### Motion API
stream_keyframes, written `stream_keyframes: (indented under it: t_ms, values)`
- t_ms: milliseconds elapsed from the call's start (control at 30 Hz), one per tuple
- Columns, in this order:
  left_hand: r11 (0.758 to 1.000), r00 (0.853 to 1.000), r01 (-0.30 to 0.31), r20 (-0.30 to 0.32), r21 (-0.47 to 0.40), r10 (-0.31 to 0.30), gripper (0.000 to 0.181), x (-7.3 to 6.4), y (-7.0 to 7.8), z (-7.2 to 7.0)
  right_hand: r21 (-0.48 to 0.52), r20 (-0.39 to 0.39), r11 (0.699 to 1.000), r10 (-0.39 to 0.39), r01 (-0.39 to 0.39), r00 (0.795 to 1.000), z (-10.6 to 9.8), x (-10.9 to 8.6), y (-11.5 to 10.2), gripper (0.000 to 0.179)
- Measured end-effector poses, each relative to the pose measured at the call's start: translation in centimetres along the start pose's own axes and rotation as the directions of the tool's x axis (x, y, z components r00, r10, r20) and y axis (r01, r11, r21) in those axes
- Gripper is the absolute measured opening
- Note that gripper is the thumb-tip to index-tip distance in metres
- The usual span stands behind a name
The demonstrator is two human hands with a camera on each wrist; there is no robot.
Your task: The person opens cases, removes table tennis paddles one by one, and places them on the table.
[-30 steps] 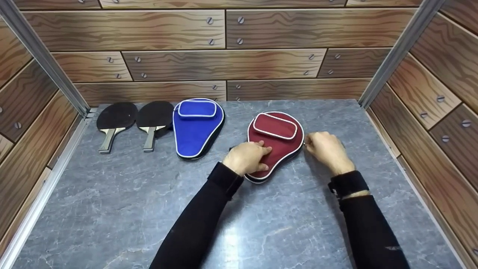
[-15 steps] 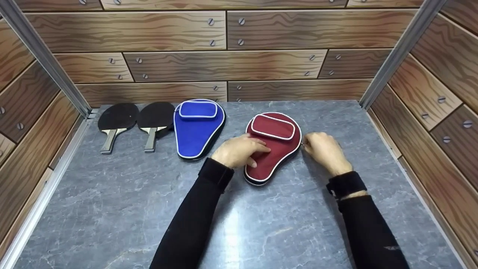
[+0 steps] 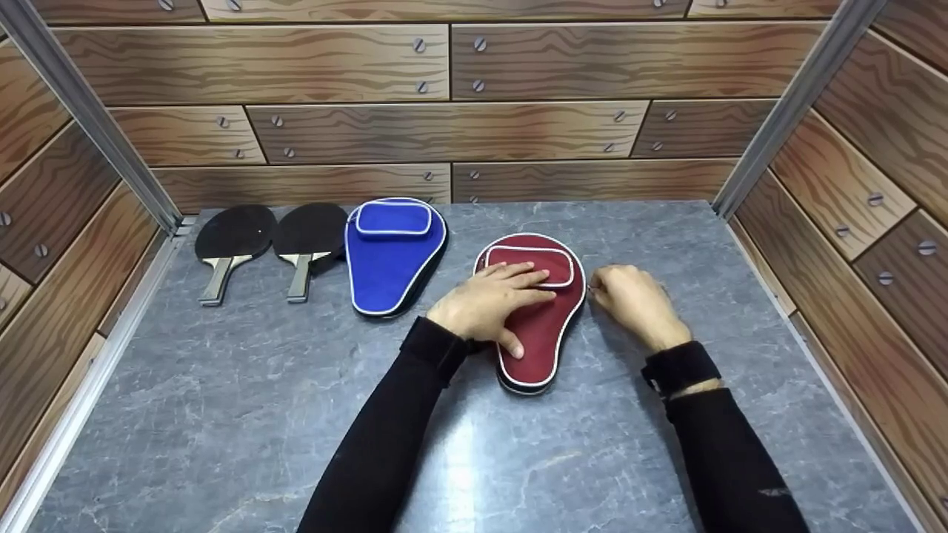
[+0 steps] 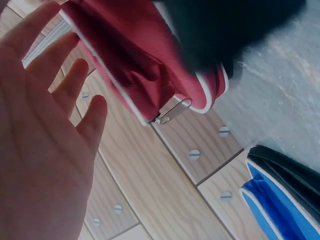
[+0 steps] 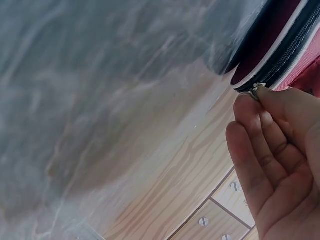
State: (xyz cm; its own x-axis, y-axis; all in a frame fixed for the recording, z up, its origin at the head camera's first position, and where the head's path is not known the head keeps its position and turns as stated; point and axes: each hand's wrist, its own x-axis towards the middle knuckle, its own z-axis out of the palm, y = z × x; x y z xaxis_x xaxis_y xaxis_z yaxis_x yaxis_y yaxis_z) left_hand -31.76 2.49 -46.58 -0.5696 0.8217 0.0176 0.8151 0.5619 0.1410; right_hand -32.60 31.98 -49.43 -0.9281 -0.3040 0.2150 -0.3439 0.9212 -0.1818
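Note:
A red table tennis bat case [image 3: 544, 329] with white piping lies on the grey table, its narrow end towards me. My left hand [image 3: 492, 303] rests on it with spread fingers, the fingertips over the small front pocket and the thumb lower down. At the case's right edge my right hand [image 3: 635, 303] pinches a zipper pull [image 5: 256, 91] between thumb and forefinger. In the right wrist view the dark zipper [image 5: 296, 46] runs along the side up to that pull. Another metal pull [image 4: 176, 111] hangs from the pocket in the left wrist view.
A blue bat case [image 3: 381, 274] lies left of the red one. Further left are two black table tennis bats [image 3: 235, 233] with grey handles. Wood-patterned walls [image 3: 444, 132] close off the back and sides of the table [image 3: 244, 414].
The red case has turned straighter and shifted left and towards me. My left hand has lifted a little, then spread over the case and pocket. The right hand has followed slightly left, still pinching.

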Motion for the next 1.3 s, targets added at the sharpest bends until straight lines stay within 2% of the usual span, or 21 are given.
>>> stream_keyframes:
  t_ms: [133, 567, 1033, 1300]
  values:
    - [1.000, 0.999, 0.022, 0.026, -0.023, -0.021, 0.107, 0.1, 0.0, 0.3, 0.000, 0.005, 1.000, -0.021, 0.021, 1.000, 0.0, 0.1, 0.0, 0.009]
    - [0.996, 0.996, 0.074, 0.048, -0.055, -0.072, 0.099, 0.0, -0.1, 0.4, 0.004, 0.008, 0.999, -0.036, 0.036, 0.999, 0.0, -0.1, -0.1, 0.007]
    - [0.987, 0.989, 0.145, 0.019, -0.062, -0.144, 0.097, 0.1, -0.7, 0.7, 0.056, 0.023, 0.995, -0.085, 0.083, 0.996, 0.3, 0.2, -0.5, 0.004]
    - [0.984, 0.987, 0.159, 0.007, -0.079, -0.159, 0.097, 0.0, -1.3, 0.8, 0.057, 0.029, 0.992, -0.113, 0.112, 0.993, 0.3, 0.2, -1.4, 0.009]
